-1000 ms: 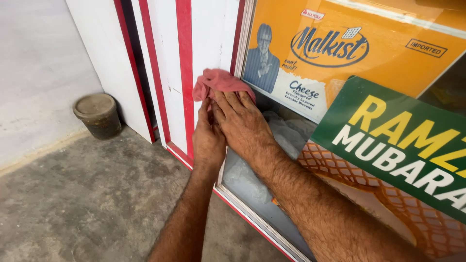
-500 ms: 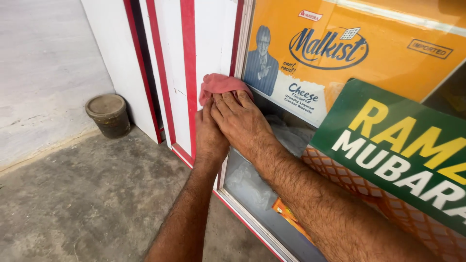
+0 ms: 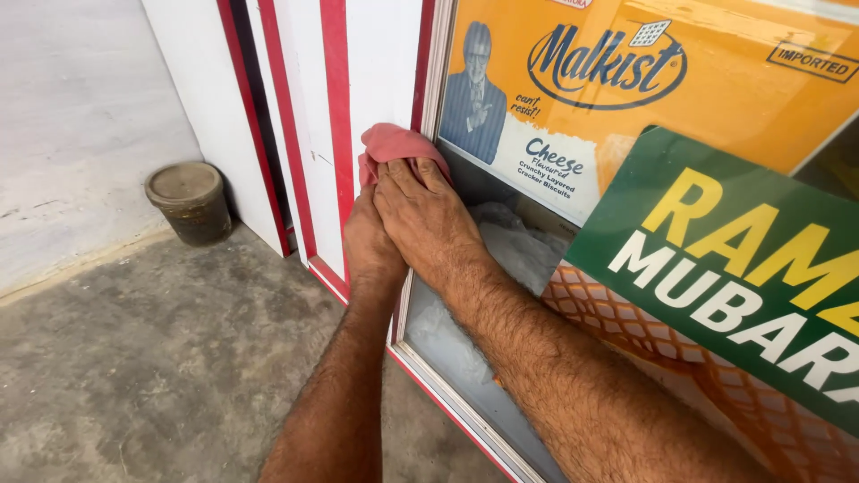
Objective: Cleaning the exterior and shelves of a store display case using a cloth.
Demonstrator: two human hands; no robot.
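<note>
I see both hands pressing a pink cloth [image 3: 394, 143] against the edge of a window frame [image 3: 429, 107], beside a red-striped white panel [image 3: 380, 63]. My right hand [image 3: 428, 213] lies flat over the cloth, fingers clamped on it; my left hand [image 3: 371, 240] grips it from beneath. A dusty round pot [image 3: 188, 201] sits well apart on the concrete floor [image 3: 161, 358].
</note>
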